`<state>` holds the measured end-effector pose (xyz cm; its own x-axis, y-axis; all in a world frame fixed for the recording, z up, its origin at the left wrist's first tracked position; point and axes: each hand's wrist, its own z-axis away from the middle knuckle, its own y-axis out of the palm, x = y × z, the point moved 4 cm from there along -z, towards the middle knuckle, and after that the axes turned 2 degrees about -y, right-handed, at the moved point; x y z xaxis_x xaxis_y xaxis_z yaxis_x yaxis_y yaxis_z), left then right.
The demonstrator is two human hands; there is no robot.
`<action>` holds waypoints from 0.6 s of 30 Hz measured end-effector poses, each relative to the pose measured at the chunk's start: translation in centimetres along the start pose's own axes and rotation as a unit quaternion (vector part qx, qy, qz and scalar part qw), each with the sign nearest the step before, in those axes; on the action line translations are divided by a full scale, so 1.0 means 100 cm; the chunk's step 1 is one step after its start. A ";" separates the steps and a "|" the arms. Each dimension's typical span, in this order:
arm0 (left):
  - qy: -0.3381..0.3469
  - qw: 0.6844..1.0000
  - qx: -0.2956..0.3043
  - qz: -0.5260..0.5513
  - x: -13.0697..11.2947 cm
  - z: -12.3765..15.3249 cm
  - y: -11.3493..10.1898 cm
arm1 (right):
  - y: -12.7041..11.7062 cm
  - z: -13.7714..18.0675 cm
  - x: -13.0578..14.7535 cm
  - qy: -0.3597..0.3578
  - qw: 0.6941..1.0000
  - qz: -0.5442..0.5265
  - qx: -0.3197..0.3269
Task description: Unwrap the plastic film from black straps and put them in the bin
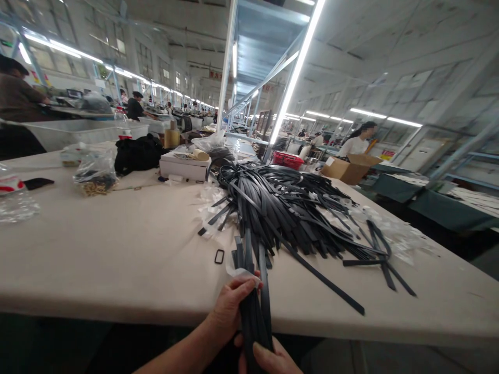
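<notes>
Strap bundle beside black ring

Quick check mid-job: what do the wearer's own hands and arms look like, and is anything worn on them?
The left hand is ungloved, and the left forearm is bare, with no sleeve, watch or bracelet in view. The right hand is ungloved too; its forearm is out of frame. No markings or rings show.
</notes>
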<state>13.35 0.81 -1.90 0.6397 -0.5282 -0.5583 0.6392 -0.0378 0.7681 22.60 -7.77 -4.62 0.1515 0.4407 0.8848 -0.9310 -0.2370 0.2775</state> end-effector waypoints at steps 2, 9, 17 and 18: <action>-0.024 0.999 0.014 -0.024 -0.003 0.011 0.000 | 0.009 -0.005 0.018 -0.018 1.000 0.024 0.002; 0.050 0.994 -0.024 -0.095 -0.057 0.032 -0.031 | 0.017 -0.002 0.027 -0.055 0.996 0.053 -0.041; 0.217 0.937 -0.119 -0.245 -0.097 0.066 -0.062 | 0.026 -0.005 0.012 -0.051 0.987 0.120 -0.095; 0.227 0.928 -0.107 -0.277 -0.098 0.072 -0.060 | 0.028 -0.006 0.012 -0.050 0.985 0.133 -0.096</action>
<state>0.16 0.14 1.21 0.2708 -0.0649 -0.9604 0.9624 -0.0025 0.2716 19.93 -7.37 -3.01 -0.0830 0.2950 0.9519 -0.9865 -0.1596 -0.0365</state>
